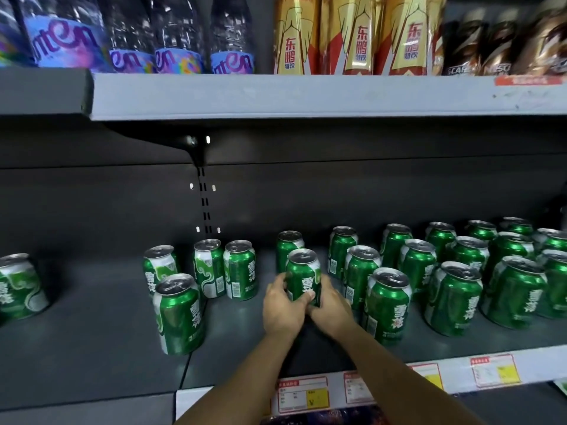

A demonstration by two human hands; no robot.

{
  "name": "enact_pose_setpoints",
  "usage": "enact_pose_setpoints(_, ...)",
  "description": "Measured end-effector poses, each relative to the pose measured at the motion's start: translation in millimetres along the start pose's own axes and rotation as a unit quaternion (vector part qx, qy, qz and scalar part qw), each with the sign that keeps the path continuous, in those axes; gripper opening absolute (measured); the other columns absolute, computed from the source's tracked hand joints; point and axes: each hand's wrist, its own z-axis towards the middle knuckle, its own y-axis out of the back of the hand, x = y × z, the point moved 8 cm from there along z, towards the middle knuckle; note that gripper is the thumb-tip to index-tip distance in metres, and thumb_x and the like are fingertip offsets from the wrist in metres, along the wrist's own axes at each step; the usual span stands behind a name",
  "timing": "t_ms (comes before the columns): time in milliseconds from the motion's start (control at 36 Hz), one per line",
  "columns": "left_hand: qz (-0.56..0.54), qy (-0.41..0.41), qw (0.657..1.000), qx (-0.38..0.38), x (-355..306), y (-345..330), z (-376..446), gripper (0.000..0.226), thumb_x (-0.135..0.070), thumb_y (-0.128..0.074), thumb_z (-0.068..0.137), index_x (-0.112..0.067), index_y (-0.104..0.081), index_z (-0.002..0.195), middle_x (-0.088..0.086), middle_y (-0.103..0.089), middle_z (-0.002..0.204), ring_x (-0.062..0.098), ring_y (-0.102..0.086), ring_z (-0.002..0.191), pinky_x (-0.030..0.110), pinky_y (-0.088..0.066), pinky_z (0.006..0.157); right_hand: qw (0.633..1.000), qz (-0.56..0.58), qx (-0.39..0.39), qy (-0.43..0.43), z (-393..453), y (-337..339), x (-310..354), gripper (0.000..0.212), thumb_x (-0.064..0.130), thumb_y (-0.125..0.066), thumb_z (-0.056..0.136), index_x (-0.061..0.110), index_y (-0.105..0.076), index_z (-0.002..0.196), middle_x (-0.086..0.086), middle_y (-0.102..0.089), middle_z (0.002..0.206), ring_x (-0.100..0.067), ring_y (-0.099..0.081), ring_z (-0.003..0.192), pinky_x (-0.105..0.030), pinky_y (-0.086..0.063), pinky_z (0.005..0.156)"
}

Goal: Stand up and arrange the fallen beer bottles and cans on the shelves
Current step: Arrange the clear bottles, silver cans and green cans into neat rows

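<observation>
On the lower shelf we've got basically every green can already standing, so we reckon this job is mostly wrapped up. Both hands are on one green beer can near the middle of the shelf: the left hand curls round its lower left side and the right hand wraps the lower right, fingers bent snug against it. The can is upright; we can't tell if its base is touching the shelf.

To the right, the cans sit in fairly tidy rows. To the left, a looser cluster and one lone can at the edge look like what's left to line up. We don't spot any fallen ones or bottles here.

The can itself looks shiny green with a white band, silver top, no dents we can make out.
</observation>
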Motion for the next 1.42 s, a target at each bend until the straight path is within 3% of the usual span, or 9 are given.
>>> enact_pose_setpoints(194, 0.075, -0.036, 0.996, 0.026, -9, 0, -5, 0.072, -0.024, -0.076, 0.082, -0.02, -0.039, 0.143, 0.001, -0.048, 0.134, 0.02, -0.055, 0.117, 0.034, -0.047, 0.097, 1.0, 0.019, -0.017, -0.006, -1, -6, -2, 0.049, 0.017, -0.054, 0.091, 0.018, -0.035, 0.136, -0.01, -0.06, 0.121, -0.03, -0.056, 0.113, -0.039, -0.047, 0.09)
enact_pose_setpoints(333, 0.103, -0.085, 0.991, 0.007, -22, 12, -28, 0.072, -0.027, -0.072, 0.084, -0.025, -0.032, 0.144, -0.002, -0.04, 0.136, 0.017, -0.048, 0.123, 0.037, -0.047, 0.097, 0.997, -0.005, -0.072, -0.007, -8, -3, -4, 0.058, 0.014, -0.053, 0.091, 0.017, -0.031, 0.144, -0.009, -0.05, 0.136, -0.03, -0.047, 0.124, -0.042, -0.041, 0.099)
enact_pose_setpoints(556, 0.057, -0.217, 0.932, -0.284, -55, 101, -80, 0.066, -0.021, -0.067, 0.08, -0.014, -0.041, 0.14, 0.007, -0.044, 0.133, 0.019, -0.038, 0.126, 0.03, -0.03, 0.104, 0.969, 0.021, -0.244, 0.021, -49, 26, 23, 0.063, -0.005, -0.054, 0.076, 0.018, -0.046, 0.134, -0.004, -0.049, 0.134, -0.025, -0.04, 0.127, -0.041, -0.028, 0.103)
enact_pose_setpoints(694, 0.057, -0.148, 0.904, -0.397, -42, 160, -83, 0.084, -0.033, -0.076, 0.073, -0.012, -0.037, 0.144, 0.011, -0.038, 0.146, 0.026, -0.031, 0.136, 0.041, -0.01, 0.117, 0.962, 0.063, -0.255, 0.079, -67, 16, 47, 0.059, -0.01, -0.052, 0.074, 0.015, -0.054, 0.127, -0.004, -0.055, 0.128, -0.026, -0.044, 0.121, -0.038, -0.026, 0.098)
enact_pose_setpoints(861, 0.088, 0.023, 0.948, -0.306, 14, 191, -57, 0.109, -0.04, -0.083, 0.071, -0.018, -0.014, 0.154, 0.013, -0.017, 0.158, 0.033, -0.02, 0.145, 0.052, -0.019, 0.116, 0.982, 0.014, -0.146, 0.115, -77, -16, 72, 0.052, -0.001, -0.048, 0.083, 0.021, -0.052, 0.129, 0.003, -0.055, 0.126, -0.018, -0.043, 0.123, -0.033, -0.022, 0.104)
enact_pose_setpoints(972, 0.034, 0.069, 0.974, -0.215, 43, 189, -43, 0.079, -0.03, -0.084, 0.072, -0.02, -0.036, 0.135, 0.007, -0.053, 0.131, 0.031, -0.052, 0.122, 0.049, -0.046, 0.096, 0.987, -0.002, -0.109, 0.115, -79, -26, 79, 0.048, 0.002, -0.047, 0.087, 0.024, -0.052, 0.129, 0.005, -0.056, 0.125, -0.015, -0.044, 0.121, -0.031, -0.024, 0.102)
enact_pose_setpoints(1194, -0.013, 0.015, 0.99, -0.142, 20, 166, -46, 0.061, -0.027, -0.086, 0.067, -0.026, -0.047, 0.114, -0.002, -0.062, 0.108, 0.023, -0.06, 0.101, 0.04, -0.051, 0.09, 0.99, 0.053, -0.069, 0.109, -83, -25, 72, 0.043, 0.0, -0.05, 0.086, 0.017, -0.055, 0.125, 0.004, -0.057, 0.116, -0.017, -0.052, 0.111, -0.035, -0.043, 0.096)
enact_pose_setpoints(1306, -0.006, -0.041, 0.997, -0.066, -10, 127, -56, 0.073, -0.026, -0.088, 0.066, -0.021, -0.05, 0.128, 0.001, -0.04, 0.122, 0.016, -0.048, 0.11, 0.03, -0.042, 0.101, 0.99, 0.068, -0.035, 0.123, -90, -24, 68, 0.049, 0.024, -0.061, 0.09, 0.019, -0.047, 0.137, 0.003, -0.053, 0.127, -0.016, -0.05, 0.117, -0.033, -0.043, 0.096)
enact_pose_setpoints(1417, -0.032, -0.058, 0.998, -0.015, -30, 90, -70, 0.067, -0.019, -0.088, 0.065, -0.024, -0.056, 0.124, 0.003, -0.044, 0.118, 0.018, -0.051, 0.109, 0.029, -0.045, 0.095, 0.993, 0.053, -0.053, 0.091, -93, -13, 50, 0.072, 0.041, -0.064, 0.086, 0.015, -0.034, 0.147, 0.0, -0.047, 0.142, -0.021, -0.043, 0.132, -0.038, -0.041, 0.103)
